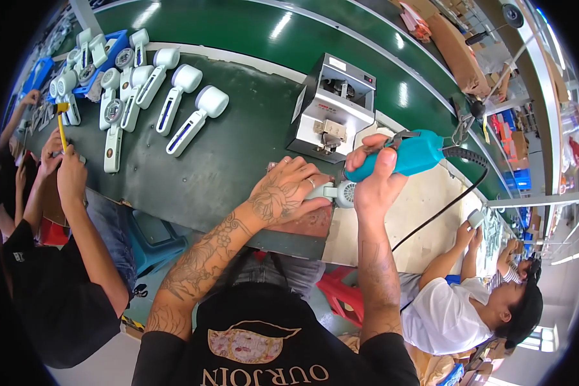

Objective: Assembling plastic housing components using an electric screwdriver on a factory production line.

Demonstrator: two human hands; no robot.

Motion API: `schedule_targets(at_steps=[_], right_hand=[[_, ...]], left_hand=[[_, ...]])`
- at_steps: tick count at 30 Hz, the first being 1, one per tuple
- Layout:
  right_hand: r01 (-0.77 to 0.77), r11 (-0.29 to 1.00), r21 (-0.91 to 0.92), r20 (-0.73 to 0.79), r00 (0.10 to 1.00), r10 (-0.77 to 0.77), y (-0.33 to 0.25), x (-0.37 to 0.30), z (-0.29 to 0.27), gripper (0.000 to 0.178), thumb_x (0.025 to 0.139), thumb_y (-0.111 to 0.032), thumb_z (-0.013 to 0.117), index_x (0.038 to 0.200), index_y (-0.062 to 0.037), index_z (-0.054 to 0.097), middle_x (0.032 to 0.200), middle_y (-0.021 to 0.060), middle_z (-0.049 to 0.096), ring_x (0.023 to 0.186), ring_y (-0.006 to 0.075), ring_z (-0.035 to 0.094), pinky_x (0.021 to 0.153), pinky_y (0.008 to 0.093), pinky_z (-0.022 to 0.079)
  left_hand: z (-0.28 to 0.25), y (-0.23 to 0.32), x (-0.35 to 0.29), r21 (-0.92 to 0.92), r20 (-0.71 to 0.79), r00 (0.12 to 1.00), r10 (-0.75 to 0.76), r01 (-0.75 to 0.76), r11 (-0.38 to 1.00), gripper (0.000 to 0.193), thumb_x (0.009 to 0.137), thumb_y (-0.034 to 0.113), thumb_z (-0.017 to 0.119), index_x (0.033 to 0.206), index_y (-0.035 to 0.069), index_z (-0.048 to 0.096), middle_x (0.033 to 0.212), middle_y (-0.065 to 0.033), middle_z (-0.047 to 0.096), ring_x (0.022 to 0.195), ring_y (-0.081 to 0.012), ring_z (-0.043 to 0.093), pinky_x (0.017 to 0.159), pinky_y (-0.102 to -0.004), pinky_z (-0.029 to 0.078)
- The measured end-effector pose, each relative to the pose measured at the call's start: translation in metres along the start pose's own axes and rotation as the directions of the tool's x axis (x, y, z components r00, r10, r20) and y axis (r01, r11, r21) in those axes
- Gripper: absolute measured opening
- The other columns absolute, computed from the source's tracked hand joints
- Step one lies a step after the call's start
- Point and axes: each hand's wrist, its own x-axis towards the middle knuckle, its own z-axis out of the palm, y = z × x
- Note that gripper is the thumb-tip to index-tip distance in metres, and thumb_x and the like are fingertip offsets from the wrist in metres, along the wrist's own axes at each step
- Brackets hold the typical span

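Note:
My left hand lies over a pale handheld fan, its fingers wrapped round the handle and pressing it on the reddish-brown mat. The fan's round grille head points to the right, beside my right wrist. In my right hand is a teal electric screwdriver with a black cord, gripped above the fan's head. Its working tip is hidden behind my hand and the tool body. Just beyond both hands stands a grey metal screw feeder with an open top.
Several white handheld fans lie at the left, some in a blue tray. A co-worker's hand at the left holds a yellow-handled tool. Another person at the right handles a pale part. A green conveyor runs behind.

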Motion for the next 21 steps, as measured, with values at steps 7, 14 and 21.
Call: schedule_targets(at_steps=[7,14,21], right_hand=[[-0.061,0.997,-0.049,0.012,0.998,0.061,0.003,-0.010,-0.003,0.037,0.099,-0.033,0.066,0.105,0.0032,0.061,0.073,0.0049,0.060,0.063,0.0133,0.058,0.055,0.0266,0.046],[-0.096,0.995,-0.021,0.004,0.995,0.096,0.014,-0.013,-0.006,0.032,0.100,-0.029,0.064,0.099,0.0026,0.060,0.072,0.0054,0.059,0.062,0.0139,0.058,0.056,0.0276,0.046],[-0.032,0.996,-0.088,0.051,0.998,0.037,0.024,-0.014,-0.004,0.042,0.101,-0.041,0.060,0.092,-0.0007,0.050,0.068,0.0073,0.053,0.059,0.0176,0.052,0.057,0.0322,0.045]], left_hand=[[-0.002,-0.002,-0.004,-0.029,0.051,0.998,-0.047,0.048,0.998,0.046,0.095,0.046,0.060,0.128,0.014,0.064,0.108,-0.0043,0.060,0.107,-0.0228,0.054,0.100,-0.0416,0.041],[0.004,-0.002,-0.002,0.006,-0.057,0.998,-0.009,0.010,1.000,0.043,0.087,0.043,0.071,0.120,0.016,0.069,0.105,-0.0023,0.061,0.098,-0.0243,0.056,0.089,-0.0413,0.047],[-0.001,0.000,0.000,0.083,0.080,0.996,-0.035,0.028,0.996,0.046,0.095,0.046,0.059,0.128,0.014,0.063,0.110,-0.0052,0.057,0.106,-0.0238,0.052,0.096,-0.0406,0.042]])
